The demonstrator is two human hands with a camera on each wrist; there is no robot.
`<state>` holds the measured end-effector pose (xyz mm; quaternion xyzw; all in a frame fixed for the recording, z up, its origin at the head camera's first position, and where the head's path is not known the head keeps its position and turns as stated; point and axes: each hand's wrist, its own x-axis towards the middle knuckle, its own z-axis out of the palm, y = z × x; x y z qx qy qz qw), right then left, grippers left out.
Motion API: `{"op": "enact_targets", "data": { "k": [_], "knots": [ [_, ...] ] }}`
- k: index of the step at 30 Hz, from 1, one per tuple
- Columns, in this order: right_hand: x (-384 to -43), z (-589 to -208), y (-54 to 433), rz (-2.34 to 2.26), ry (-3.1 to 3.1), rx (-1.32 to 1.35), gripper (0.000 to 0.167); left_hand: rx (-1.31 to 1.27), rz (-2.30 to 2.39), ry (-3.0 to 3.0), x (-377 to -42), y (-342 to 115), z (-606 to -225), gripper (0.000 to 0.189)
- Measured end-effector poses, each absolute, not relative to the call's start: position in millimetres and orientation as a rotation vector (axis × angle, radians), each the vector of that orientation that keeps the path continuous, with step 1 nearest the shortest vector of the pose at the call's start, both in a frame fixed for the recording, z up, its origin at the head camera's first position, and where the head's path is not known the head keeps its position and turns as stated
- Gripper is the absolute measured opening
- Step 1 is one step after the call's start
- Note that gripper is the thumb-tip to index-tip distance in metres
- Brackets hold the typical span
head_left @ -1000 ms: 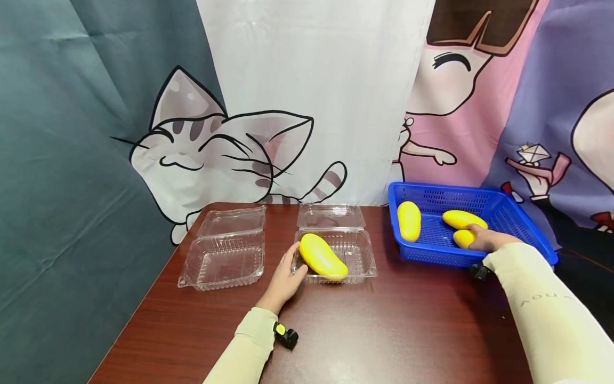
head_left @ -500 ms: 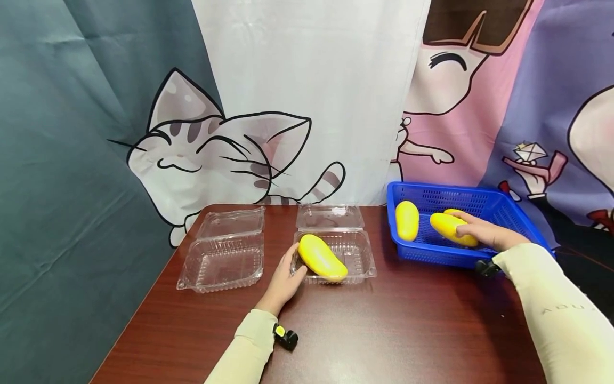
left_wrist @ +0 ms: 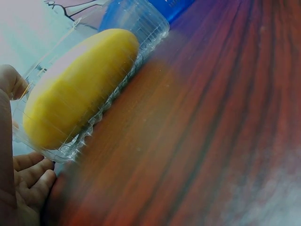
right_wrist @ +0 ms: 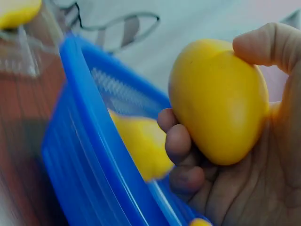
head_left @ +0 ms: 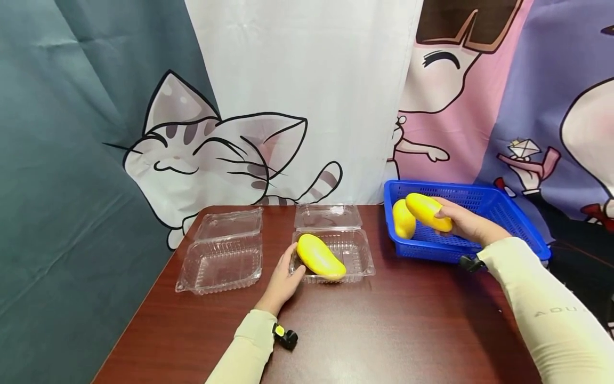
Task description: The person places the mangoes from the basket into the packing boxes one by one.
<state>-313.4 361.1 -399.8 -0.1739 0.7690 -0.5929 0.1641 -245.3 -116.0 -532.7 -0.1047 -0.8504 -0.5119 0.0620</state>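
Head: right hand (head_left: 467, 221) grasps yellow mango (head_left: 424, 209) above blue basket (head_left: 429, 252); second mango (head_left: 404, 220) inside. Left hand (head_left: 284, 282) beside clear container (head_left: 356, 253) bearing third mango (head_left: 320, 257).

Left wrist: fingers (left_wrist: 34, 182) at container's corner; cannot tell whether gripping.

Right wrist: thumb and fingers around mango.

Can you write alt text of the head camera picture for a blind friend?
A right hand holds a yellow mango-shaped fruit over a blue basket containing a second fruit. The left hand touches an open clear box holding a third fruit; another open box stands farther left on the brown table.
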Motion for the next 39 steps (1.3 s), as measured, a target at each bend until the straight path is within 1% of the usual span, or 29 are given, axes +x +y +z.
{"op": "enact_targets", "data": {
  "k": [4,8,12,18,22,29,33,39],
  "knots": [
    [-308,-389,331,-1.619,2.275,-0.538,0.053,-0.319,-1.559,-2.568,-244,-115,-532,0.068],
    [-301,-381,298,-1.416,2.479,-0.496,0.062,-0.336,-1.572,-2.551,-244,-115,-532,0.068],
    [-295,-383,264,-1.244,2.667,-0.546,0.065,-0.354,-1.567,-2.54,-245,-116,-532,0.068],
    [-287,-398,222,-1.143,2.807,-0.669,0.069,-0.352,-1.563,-2.547,-244,-115,-532,0.068],
    [-286,-410,205,-1.083,2.849,-0.706,0.072,-0.365,-1.565,-2.531,-243,-115,-533,0.068],
    [-284,-432,178,-0.932,2.936,-0.834,0.073,-0.339,-1.565,-2.551,-243,-115,-533,0.068],
    [-282,-445,163,-0.727,3.029,-0.888,0.074,-0.332,-1.546,-2.559,-244,-116,-534,0.068],
    [-279,-462,150,-0.346,3.111,-0.836,0.077,-0.349,-1.526,-2.546,-245,-115,-534,0.067]
  ]
}}
